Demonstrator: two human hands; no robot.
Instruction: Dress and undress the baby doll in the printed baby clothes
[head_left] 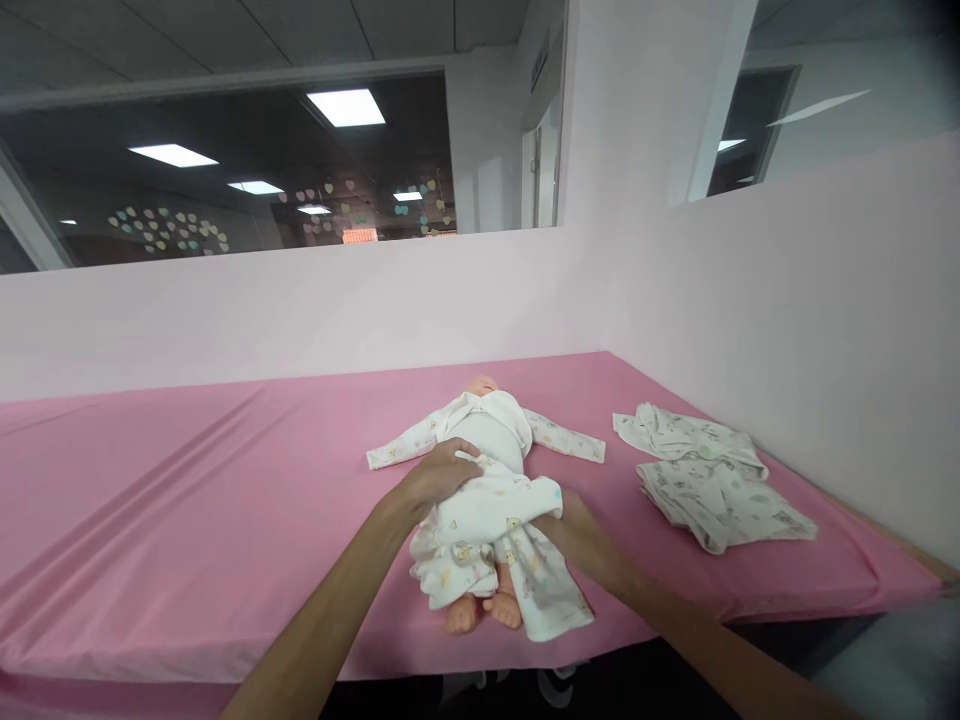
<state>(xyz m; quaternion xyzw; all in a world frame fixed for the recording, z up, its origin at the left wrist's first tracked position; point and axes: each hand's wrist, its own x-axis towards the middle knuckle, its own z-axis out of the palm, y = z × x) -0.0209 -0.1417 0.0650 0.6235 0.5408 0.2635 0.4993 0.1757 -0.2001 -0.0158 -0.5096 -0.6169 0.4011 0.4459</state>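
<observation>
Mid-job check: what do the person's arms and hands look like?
The left forearm and right forearm show no sleeves, watch or bracelet. The left hand and right hand look ungloved; the right is partly hidden, so rings there can't be judged.

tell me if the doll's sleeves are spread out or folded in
Spread out: the sleeves reach to opposite sides of the doll, across the pink sheet. I cannot tell how far its arms fill them.

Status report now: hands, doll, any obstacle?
Left hand grasping printed garment; right hand partly hidden by it. Doll on pink sheet. White cloths at right, clear of hands.
</observation>
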